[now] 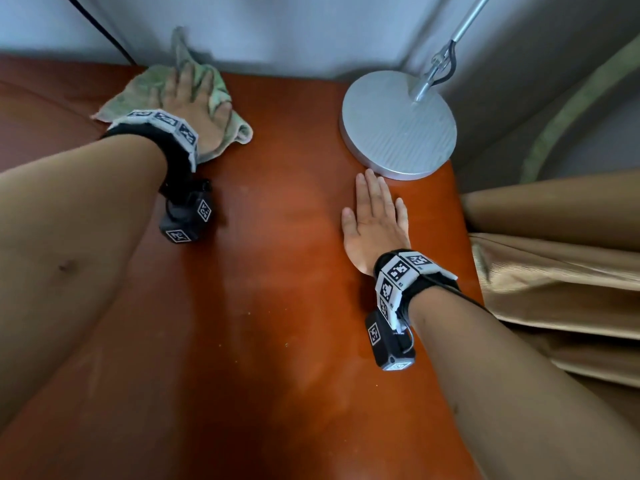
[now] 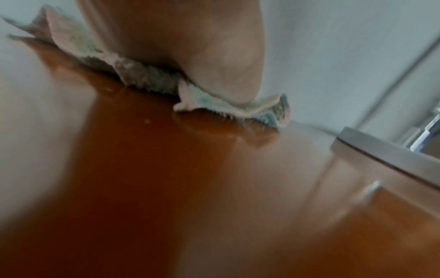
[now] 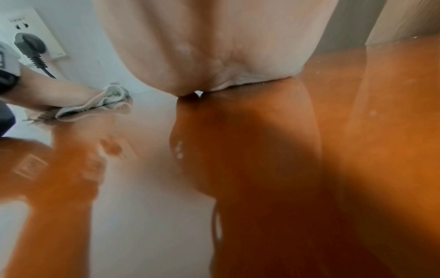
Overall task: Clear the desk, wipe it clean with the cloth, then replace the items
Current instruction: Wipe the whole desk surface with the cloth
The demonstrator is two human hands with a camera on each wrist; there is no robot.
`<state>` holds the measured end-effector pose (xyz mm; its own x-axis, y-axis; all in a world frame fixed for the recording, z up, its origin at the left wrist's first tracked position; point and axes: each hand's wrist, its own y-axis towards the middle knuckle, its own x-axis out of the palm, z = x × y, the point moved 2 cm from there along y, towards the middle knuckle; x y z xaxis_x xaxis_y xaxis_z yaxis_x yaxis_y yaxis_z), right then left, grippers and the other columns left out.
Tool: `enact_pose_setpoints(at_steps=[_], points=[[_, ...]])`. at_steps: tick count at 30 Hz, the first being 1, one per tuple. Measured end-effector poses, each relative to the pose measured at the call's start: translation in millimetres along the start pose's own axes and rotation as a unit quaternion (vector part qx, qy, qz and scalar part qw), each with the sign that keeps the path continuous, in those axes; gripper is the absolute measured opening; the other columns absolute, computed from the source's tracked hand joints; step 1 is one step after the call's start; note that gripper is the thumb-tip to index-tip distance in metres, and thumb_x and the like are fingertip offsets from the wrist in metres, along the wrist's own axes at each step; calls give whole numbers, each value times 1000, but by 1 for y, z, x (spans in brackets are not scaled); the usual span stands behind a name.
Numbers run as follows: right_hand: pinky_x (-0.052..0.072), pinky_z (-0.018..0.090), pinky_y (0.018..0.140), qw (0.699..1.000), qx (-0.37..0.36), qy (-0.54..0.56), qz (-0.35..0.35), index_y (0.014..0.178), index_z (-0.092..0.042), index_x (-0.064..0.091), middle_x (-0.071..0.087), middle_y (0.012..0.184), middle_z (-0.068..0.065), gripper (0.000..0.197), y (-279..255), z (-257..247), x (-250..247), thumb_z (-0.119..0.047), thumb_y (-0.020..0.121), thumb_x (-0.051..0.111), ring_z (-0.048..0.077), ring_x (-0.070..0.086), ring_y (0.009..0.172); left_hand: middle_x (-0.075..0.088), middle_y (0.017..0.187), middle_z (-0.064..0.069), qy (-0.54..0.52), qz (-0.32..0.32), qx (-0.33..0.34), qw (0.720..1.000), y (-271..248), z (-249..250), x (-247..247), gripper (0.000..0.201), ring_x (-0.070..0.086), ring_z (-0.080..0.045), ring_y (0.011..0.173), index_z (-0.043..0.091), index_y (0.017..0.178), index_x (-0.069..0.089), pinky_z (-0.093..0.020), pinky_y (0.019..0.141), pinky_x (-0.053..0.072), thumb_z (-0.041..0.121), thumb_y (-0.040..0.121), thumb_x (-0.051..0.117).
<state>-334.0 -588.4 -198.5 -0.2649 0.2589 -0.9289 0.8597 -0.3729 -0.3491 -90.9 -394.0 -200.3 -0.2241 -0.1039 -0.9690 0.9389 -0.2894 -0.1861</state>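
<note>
A crumpled pale green cloth (image 1: 145,90) lies at the back left of the reddish-brown desk (image 1: 277,271), against the wall. My left hand (image 1: 194,98) presses flat on the cloth with straight fingers. The left wrist view shows my palm (image 2: 190,47) on the cloth (image 2: 147,79), blurred. My right hand (image 1: 375,216) lies flat on the bare desk, fingers straight, fingertips just short of the lamp base (image 1: 398,123). In the right wrist view my right palm (image 3: 214,47) rests on the glossy desk (image 3: 357,131), and the cloth (image 3: 102,101) shows at left.
A round silver lamp base with a slanted metal pole (image 1: 464,29) stands at the back right. A tan curtain (image 1: 554,265) hangs past the desk's right edge. A wall socket with a black plug (image 3: 29,45) sits behind the desk. Small crumbs dot the desk's middle.
</note>
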Motion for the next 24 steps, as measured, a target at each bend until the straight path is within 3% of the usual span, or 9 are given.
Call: enact_pose_setpoints(at_steps=[3,6,10,14,18,24], points=[[-11,39,120,1000,1,1,1,153,-21,-15,-24,159,-7,59,-1,1,0,-39,103,10,9,-21,146,-3,160,-6,-13,15,-35,999,-12,6,4,65,-3,-29,147,19,153,8,-50,118,-1,47,97,24],[-10,40,120,1000,-1,6,1,153,-21,-15,-24,159,-7,59,0,0,0,-39,103,10,10,-22,146,-10,160,-4,-7,-21,-58,998,-24,35,2,65,-9,-29,147,25,153,3,-52,117,-5,52,96,22],[-11,39,120,1000,-3,8,6,153,-21,-14,-24,159,-7,59,1,0,-1,-39,102,10,9,-22,145,-14,159,1,18,-53,80,995,-45,90,13,63,-14,-25,146,35,151,-1,-54,116,-7,57,96,19],[-10,40,120,1000,-8,14,9,154,-21,-11,-20,160,-7,60,0,2,2,-39,102,12,9,-20,146,-15,159,4,27,-73,131,988,-69,117,26,65,-15,-22,146,38,151,-1,-52,116,-8,61,94,19],[-10,40,120,1000,-12,10,4,154,-20,-12,-22,160,-7,60,2,3,1,-39,102,12,9,-20,146,-10,160,8,10,-66,115,991,-75,79,19,70,-11,-17,147,39,151,3,-47,118,-6,68,90,24],[-10,41,120,1000,-14,-7,-1,153,-19,-15,-25,159,-6,60,4,3,3,-39,102,10,11,-21,146,-9,160,5,-7,-47,-22,999,-92,-7,6,73,-9,-19,147,41,150,4,-47,118,-4,73,87,24]])
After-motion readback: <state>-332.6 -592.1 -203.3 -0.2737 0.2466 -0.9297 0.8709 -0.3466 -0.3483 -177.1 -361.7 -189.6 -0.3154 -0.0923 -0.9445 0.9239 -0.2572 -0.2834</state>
